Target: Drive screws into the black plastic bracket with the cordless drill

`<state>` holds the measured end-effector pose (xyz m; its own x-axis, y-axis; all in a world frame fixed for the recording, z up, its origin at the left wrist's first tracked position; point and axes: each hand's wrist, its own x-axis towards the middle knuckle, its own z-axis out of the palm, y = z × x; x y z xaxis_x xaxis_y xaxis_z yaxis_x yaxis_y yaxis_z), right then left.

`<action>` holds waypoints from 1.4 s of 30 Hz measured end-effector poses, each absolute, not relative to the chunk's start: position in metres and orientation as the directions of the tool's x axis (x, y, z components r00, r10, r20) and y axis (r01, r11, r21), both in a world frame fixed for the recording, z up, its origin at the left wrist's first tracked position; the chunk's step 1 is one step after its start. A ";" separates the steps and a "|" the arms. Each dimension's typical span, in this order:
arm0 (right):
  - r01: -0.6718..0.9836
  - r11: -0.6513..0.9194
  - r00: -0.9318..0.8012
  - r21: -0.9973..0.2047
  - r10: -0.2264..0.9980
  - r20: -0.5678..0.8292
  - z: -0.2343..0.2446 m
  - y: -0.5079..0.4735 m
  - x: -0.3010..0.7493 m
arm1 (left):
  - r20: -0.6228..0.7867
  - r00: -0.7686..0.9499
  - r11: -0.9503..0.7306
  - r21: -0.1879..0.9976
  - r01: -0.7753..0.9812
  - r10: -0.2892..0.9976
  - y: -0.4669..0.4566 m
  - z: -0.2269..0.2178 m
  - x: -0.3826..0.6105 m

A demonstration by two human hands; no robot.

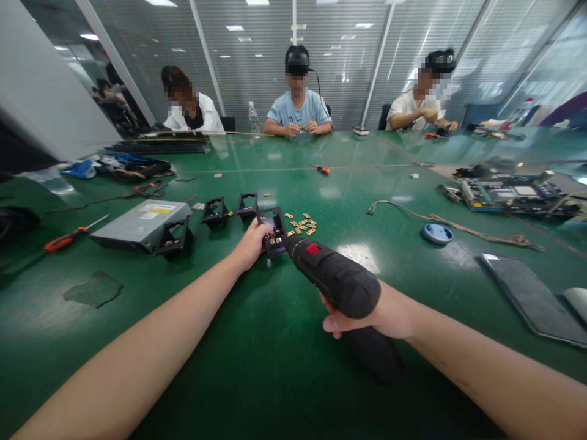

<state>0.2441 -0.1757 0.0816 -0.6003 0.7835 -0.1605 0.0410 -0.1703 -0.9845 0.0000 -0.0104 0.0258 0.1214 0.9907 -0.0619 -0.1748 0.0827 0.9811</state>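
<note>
My right hand point(367, 318) is closed around the grip of a black electric screwdriver point(334, 278) with a red mark, its tip pointing at a small black plastic bracket point(273, 229) on the green table point(275, 366). My left hand point(251, 244) is closed on that bracket's left side and holds it down. Several small brass-coloured metal pieces point(302, 225) lie just to the right of the bracket. Two more black brackets point(215, 212) point(247, 205) stand behind it on the left.
A grey metal box point(137, 223) with another bracket point(174, 241) lies at the left, next to a red-handled screwdriver point(66, 238). A blue round lid point(436, 233), a cable point(458, 226), a circuit board point(513, 195) and a dark panel point(527, 296) lie at the right. Three people sit across the table.
</note>
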 end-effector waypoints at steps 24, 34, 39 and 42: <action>0.041 -0.158 -0.612 -0.987 0.777 -0.150 0.082 -0.176 0.245 | -0.048 0.134 0.071 0.983 -0.167 0.990 -0.008 0.022 0.000; 0.042 -0.159 -0.610 -0.986 0.778 -0.151 0.079 -0.176 0.246 | -0.054 0.131 0.074 0.985 -0.157 0.990 -0.007 0.021 -0.001; 0.038 -0.180 -0.604 -0.983 0.780 -0.167 0.080 -0.177 0.246 | -0.063 0.138 0.084 0.985 -0.149 0.988 -0.006 0.020 -0.002; 0.040 -0.186 -0.598 -0.982 0.782 -0.173 0.080 -0.177 0.245 | -0.064 0.133 0.084 0.985 -0.154 0.989 -0.007 0.021 -0.002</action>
